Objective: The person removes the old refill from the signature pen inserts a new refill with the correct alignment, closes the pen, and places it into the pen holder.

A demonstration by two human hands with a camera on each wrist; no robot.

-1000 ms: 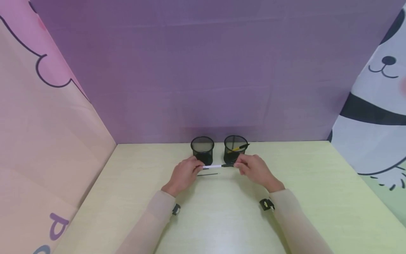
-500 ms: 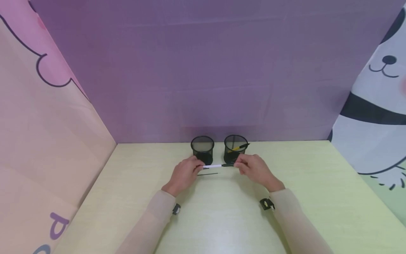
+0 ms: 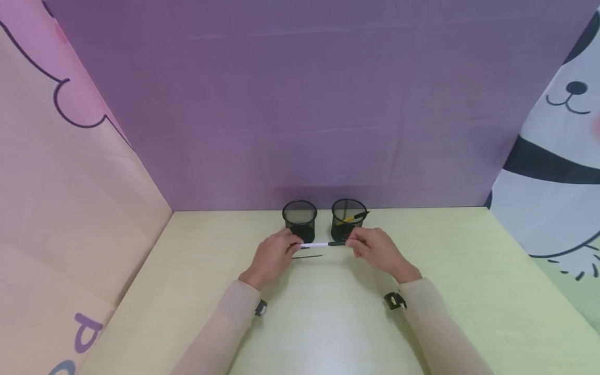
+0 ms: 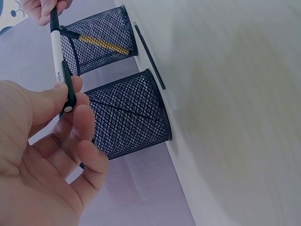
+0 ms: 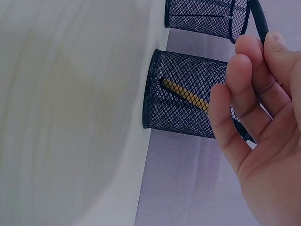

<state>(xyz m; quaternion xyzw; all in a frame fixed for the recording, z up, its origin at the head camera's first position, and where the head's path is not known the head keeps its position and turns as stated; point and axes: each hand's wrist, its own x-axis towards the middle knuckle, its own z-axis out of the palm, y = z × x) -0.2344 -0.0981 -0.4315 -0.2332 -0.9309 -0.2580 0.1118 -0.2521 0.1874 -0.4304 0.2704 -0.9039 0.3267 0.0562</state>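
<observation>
Pen held at both ends above the table

Left hand [image 3: 273, 255] and right hand [image 3: 375, 249] each pinch 1 end of the pen [image 3: 321, 244]; uneven pulling could drop it beside the 2 mesh cups [image 3: 299, 221].

Two mesh cups [image 3: 299, 219] [image 3: 347, 219] stand side by side behind a thin rod [image 3: 308, 256].

A large purple letter "P" [image 3: 87, 333] stands on the pink fabric side panel at the tabletop's left edge. The white-barrelled pen with a black cap [image 4: 57, 56] carries small grey print along its barrel, too small to read.
</observation>
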